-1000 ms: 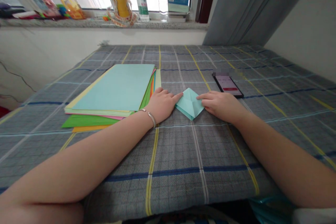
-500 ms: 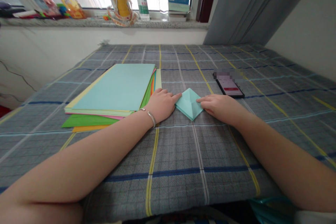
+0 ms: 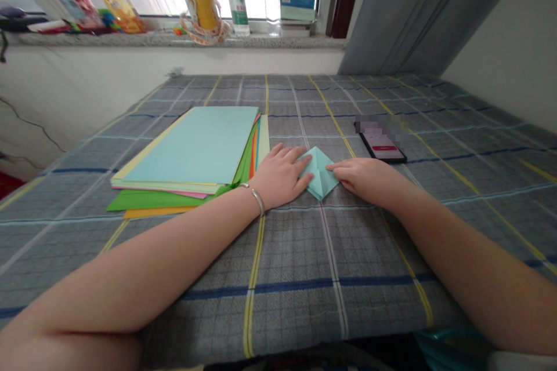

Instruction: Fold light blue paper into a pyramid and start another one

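A small folded piece of light teal paper (image 3: pixel 321 174) lies on the grey checked cloth (image 3: pixel 304 255). My left hand (image 3: pixel 282 175) rests flat on the paper's left part, fingers stretched out and a thin bracelet on the wrist. My right hand (image 3: pixel 365 178) lies at the paper's right corner, its fingers curled and the fingertips pressing on the paper's edge.
A stack of coloured paper sheets (image 3: pixel 191 153) lies to the left of my hands. A phone (image 3: pixel 383 144) with a lit screen sits behind my right hand. The windowsill (image 3: pixel 174 37) at the back carries bottles, packets and boxes. A grey curtain (image 3: pixel 418 11) hangs at the right.
My left hand has slid right onto the folded paper and its fingers now cover the left part. My right hand has barely moved.
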